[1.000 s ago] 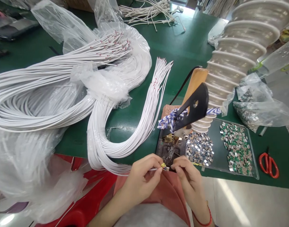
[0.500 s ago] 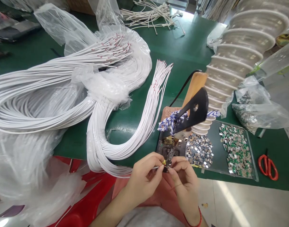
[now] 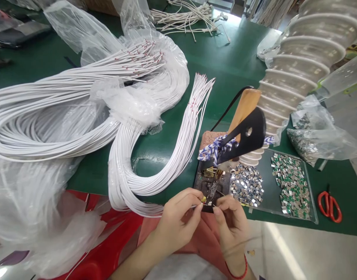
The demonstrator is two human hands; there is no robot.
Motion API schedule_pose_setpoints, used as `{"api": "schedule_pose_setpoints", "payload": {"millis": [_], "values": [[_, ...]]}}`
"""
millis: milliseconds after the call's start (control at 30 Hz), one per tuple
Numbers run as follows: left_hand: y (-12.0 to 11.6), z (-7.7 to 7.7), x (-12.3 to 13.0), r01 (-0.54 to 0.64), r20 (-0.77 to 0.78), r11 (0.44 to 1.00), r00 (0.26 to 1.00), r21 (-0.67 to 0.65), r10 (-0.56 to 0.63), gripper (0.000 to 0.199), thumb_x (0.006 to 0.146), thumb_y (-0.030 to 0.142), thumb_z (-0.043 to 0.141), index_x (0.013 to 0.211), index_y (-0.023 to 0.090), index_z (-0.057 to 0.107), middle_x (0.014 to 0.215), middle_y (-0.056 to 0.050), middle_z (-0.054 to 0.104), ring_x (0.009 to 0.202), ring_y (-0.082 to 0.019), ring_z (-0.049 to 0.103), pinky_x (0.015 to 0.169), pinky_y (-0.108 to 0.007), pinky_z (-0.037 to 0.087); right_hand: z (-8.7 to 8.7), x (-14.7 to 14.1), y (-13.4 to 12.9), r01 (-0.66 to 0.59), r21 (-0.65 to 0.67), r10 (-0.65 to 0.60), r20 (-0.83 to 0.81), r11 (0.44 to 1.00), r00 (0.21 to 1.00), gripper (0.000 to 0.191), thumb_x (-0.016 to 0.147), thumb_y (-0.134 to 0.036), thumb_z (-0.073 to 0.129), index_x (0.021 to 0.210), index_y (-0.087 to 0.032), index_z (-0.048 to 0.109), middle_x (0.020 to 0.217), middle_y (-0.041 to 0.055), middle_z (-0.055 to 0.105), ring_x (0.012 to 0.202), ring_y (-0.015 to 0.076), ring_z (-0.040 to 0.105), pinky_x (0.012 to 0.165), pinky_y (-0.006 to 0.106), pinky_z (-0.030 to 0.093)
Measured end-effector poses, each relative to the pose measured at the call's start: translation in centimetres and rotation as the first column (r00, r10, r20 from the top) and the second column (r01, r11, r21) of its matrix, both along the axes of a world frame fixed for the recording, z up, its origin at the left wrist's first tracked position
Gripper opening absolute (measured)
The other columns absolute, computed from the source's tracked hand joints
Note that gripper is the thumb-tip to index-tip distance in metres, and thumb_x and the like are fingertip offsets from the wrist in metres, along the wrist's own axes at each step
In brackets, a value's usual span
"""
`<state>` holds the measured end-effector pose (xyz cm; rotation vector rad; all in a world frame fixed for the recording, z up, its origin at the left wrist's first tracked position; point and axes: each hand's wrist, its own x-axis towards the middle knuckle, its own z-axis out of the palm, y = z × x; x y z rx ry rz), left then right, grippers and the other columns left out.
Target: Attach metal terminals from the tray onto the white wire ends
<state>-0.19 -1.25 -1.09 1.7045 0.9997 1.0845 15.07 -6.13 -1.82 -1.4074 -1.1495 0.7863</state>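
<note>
The left hand [image 3: 178, 223] is held just over the front edge of the green tabletop [image 3: 225, 58]. A thin white wire [image 3: 193, 207] is pinched between its thumb and bent fingers [image 3: 190, 199], and a small yellow piece [image 3: 203, 199] is seen at the wire's end. The right hand [image 3: 232, 227] is placed just beside it, with its fingers [image 3: 221, 207] curled narrowly together; whether something small is held by them cannot be told. Directly behind the hands, a dark metal tray [image 3: 203, 182] with brass pieces is lying. A shallow clear tray [image 3: 267, 182] of small silver metal clips [image 3: 247, 184] is placed to the right of it. Long white wires [image 3: 123, 171] are lying in a large bundle on a clear plastic bag [image 3: 79, 31] at the left. Red-handled scissors [image 3: 329, 207] are lying near the right edge of the tabletop.
</note>
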Motion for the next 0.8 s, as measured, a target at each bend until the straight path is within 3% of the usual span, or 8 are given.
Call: {"api": "schedule_pose_setpoints", "payload": {"millis": [133, 400, 800], "values": [[-0.3, -0.3, 0.0, -0.006, -0.006, 0.999, 1.000, -0.032, 0.006, 0.021, 0.093, 0.003, 0.055, 0.083, 0.020, 0.059, 0.089, -0.003, 0.071, 0.078, -0.013, 0.068, 0.070, -0.020, 0.052, -0.2, 0.5, -0.5, -0.036, -0.010, 0.037, 0.039, 0.999, 0.999, 0.018, 0.107, -0.029, 0.055, 0.090, -0.026, 0.059, 0.076, -0.0023, 0.057, 0.067, 0.0148, 0.056, 0.061, 0.024, 0.047], [-0.3, -0.2, 0.3, -0.009, -0.008, 0.996, 1.000, -0.091, 0.008, 0.020, 0.093, 0.005, 0.055, 0.080, 0.019, 0.061, 0.088, -0.003, 0.070, 0.075, -0.013, 0.067, 0.065, -0.019, 0.050, 0.1, 0.2, -0.7, -0.036, 0.063, 0.024, 0.180, 0.997, 0.983, 0.015, 0.095, -0.012, 0.067, 0.088, -0.024, 0.066, 0.098, 0.0019, 0.070, 0.091, 0.0153, 0.069, 0.080, 0.025, 0.057], [-0.1, 0.2, 0.0, 0.038, 0.013, 0.972, 0.999, -0.230, -0.036, 0.022, 0.095, 0.008, 0.055, 0.077, 0.019, 0.062, 0.089, -0.003, 0.070, 0.078, -0.013, 0.066, 0.068, -0.019, 0.049, -0.9, 1.1, -0.4, -0.119, 0.085, 0.103, 0.177, 0.989, 0.979, 0.017, 0.092, -0.007, 0.069, 0.092, -0.024, 0.069, 0.107, 0.0030, 0.075, 0.100, 0.0138, 0.073, 0.091, 0.023, 0.060]]}}
